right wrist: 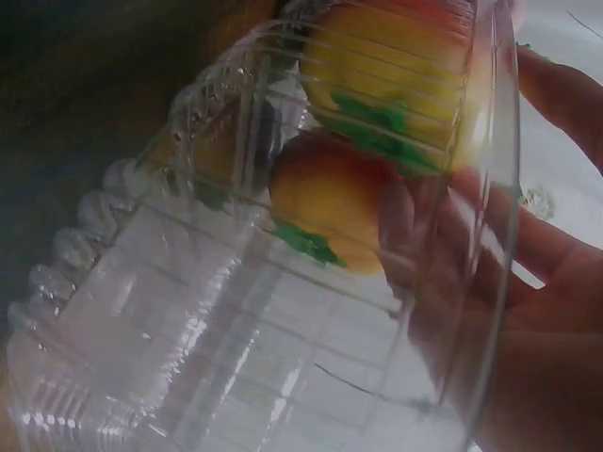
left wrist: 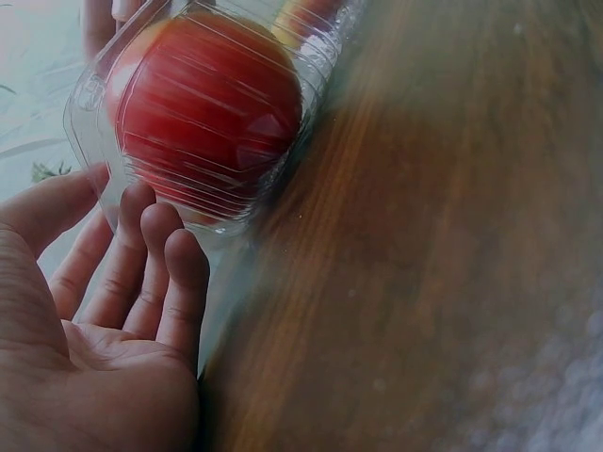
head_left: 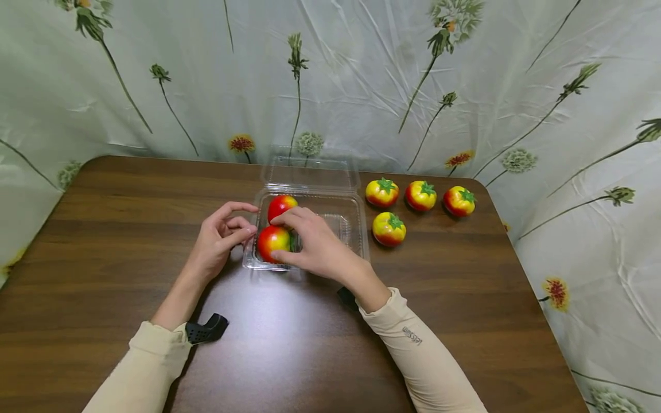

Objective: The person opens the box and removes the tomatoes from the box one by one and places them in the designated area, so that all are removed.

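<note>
I see right hand (head_left: 316, 241) pinching nearer red-yellow tomato (head_left: 269, 241) in left side of clear clamshell (head_left: 354, 221), left hand (head_left: 219, 236) loosely spread at its left edge. Packing step, I judge; next calls for easing grip off without tipping clamshell.

It looks like a small corner indoors, but I can't tell if it is in a home or a lab. A big, pale, wrinkly cloth (head_left: 356, 103) with flowers (head_left: 242, 144) on it hangs behind and beside a brown wooden counter (head_left: 155, 201) with round corners and a bright, shiny spot (head_left: 258, 338).
</note>
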A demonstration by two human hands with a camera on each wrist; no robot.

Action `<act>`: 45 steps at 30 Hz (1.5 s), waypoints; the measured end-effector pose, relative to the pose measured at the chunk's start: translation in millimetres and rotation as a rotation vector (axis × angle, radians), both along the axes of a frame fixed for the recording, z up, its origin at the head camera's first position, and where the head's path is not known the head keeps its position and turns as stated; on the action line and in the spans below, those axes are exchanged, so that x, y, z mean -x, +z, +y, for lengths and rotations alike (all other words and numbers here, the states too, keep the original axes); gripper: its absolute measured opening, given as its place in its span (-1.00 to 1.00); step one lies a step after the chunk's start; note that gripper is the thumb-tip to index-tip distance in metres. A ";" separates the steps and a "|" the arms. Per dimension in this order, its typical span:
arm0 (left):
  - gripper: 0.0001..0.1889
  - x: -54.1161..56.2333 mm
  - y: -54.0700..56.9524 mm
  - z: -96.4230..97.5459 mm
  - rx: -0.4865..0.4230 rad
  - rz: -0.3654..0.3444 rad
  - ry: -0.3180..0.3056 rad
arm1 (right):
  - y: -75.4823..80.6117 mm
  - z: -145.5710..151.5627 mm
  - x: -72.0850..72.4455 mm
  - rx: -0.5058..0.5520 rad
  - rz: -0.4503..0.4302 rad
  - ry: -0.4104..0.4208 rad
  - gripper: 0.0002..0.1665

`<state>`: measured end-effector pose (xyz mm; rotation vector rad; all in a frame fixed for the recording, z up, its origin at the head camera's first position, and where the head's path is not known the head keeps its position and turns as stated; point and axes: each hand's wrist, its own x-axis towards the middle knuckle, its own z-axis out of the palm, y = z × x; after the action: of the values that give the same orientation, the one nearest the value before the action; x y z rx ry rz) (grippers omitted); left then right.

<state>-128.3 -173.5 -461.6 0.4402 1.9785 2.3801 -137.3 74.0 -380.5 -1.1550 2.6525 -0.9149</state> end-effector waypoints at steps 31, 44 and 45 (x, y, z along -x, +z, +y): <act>-0.65 -0.2 0.4 -0.1 0.007 -0.001 0.009 | -6.7 -2.1 -0.9 0.050 0.006 -0.058 -0.36; -0.64 -0.1 -0.2 -0.5 -0.001 0.012 0.007 | -1.3 -0.8 0.4 0.298 0.027 -0.070 -0.31; -0.65 0.1 -0.2 -0.5 -0.005 0.014 0.005 | -0.9 -0.7 0.6 0.320 0.024 -0.075 -0.31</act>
<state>-128.4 -174.0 -461.9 0.4536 1.9818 2.3918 -137.9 73.3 -381.4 -1.1352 2.6502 -1.3882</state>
